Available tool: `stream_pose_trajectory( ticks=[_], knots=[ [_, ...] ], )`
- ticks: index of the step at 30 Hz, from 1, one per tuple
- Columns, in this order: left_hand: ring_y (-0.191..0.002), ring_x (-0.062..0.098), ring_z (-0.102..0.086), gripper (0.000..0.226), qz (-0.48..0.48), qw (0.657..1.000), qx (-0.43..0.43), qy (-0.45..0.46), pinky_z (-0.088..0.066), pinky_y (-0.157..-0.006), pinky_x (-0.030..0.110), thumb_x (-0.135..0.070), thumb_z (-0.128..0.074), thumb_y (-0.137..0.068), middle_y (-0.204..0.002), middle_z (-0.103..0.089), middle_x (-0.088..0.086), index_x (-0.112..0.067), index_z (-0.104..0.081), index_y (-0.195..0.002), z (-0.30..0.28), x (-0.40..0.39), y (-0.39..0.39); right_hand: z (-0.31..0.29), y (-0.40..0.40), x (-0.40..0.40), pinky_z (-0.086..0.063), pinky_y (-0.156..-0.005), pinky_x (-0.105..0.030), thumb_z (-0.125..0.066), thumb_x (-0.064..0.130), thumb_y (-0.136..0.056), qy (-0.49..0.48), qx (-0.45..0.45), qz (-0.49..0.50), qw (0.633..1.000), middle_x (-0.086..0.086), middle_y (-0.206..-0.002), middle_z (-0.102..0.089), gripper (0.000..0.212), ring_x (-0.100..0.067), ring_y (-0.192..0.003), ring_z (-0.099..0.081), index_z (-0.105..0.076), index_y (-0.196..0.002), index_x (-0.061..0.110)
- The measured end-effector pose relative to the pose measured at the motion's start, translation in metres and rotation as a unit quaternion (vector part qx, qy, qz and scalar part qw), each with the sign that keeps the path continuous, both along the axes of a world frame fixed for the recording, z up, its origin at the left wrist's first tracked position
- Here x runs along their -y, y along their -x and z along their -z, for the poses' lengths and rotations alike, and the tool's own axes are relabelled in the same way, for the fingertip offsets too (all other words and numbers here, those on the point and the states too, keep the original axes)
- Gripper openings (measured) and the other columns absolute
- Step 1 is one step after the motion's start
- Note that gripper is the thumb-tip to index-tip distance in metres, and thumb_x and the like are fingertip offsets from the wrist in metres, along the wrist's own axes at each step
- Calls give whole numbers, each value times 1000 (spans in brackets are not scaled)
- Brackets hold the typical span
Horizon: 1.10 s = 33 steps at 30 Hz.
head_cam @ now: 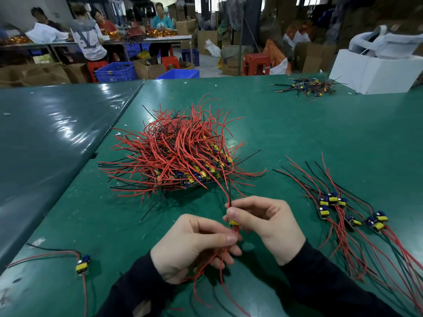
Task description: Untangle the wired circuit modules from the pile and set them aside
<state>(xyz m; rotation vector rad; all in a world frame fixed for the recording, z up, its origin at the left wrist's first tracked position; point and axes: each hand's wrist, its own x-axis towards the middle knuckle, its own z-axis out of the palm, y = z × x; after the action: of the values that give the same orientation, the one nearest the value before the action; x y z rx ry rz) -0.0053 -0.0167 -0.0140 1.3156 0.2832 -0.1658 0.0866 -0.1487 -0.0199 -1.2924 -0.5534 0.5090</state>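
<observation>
Green matting (297, 133) carried the pile (174, 152); both hands, left hand (194, 245) and right hand (265, 223), pinched one module (234, 223) by its floppy red wires, near the pile — light, snag-prone, best gripped at the board.

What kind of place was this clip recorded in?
Most likely a small electronics assembly workshop: a big tangled pile of red-and-black-wired circuit modules on a green work table, seated workers behind, stacked cardboard boxes.

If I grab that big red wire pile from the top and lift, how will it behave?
The pile probably comes up as a floppy clump, since its thin wires cross and loop everywhere. Wires would likely droop, as those below the left hand do. Small modules low in the pile may snag or drop free.
</observation>
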Motion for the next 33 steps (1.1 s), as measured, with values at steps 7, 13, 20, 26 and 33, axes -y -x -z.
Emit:
stream_pose_trajectory(
  ticks=[7, 13, 20, 26, 33],
  knots=[
    [-42, 15, -58, 16, -119, 976, 91, -158, -46, -40, 21, 4, -70, -77, -56, -66, 13, -7, -72, -65, 5, 10, -1, 2, -3, -1, -44, -43, -17, -79, 24, -48, 16, -137, 49, 989, -16, -66, -71, 24, -14, -47, -62, -71, -63, 8],
    [-43, 17, -58, 17, -154, 953, 115, -234, -47, -40, 24, -3, -65, -85, -52, -60, 7, -7, -69, -70, 12, 14, -2, 0, -5, -1, -50, -43, -21, -79, 17, -49, -15, -174, 78, 982, -20, -64, -68, 24, -21, -46, -64, -65, -65, 6],
    [-34, 15, -55, 27, -216, 886, 164, -376, -44, -36, 26, -4, -62, -87, -46, -54, 2, -16, -62, -63, 16, 15, -2, 8, 2, -5, -55, -51, -24, -78, 20, -52, -57, -168, 84, 981, -21, -71, -70, 39, -25, -58, -69, -61, -82, 2],
    [-37, 10, -48, 19, -212, 861, 212, -410, -43, -40, 25, -17, -62, -89, -49, -51, 2, -18, -63, -70, 19, 10, -4, 3, -1, -2, -53, -53, -19, -69, 23, -62, -31, -131, 54, 989, -13, -75, -73, 26, -18, -64, -71, -71, -81, 5],
    [-41, 11, -41, 24, -248, 827, 224, -452, -37, -43, 26, -20, -63, -86, -48, -51, -1, -17, -60, -63, 20, 12, -6, 4, 6, -4, -55, -57, -22, -74, 24, -59, -82, -113, 73, 988, -16, -74, -71, 21, -25, -66, -71, -73, -73, 8]
  ],
)
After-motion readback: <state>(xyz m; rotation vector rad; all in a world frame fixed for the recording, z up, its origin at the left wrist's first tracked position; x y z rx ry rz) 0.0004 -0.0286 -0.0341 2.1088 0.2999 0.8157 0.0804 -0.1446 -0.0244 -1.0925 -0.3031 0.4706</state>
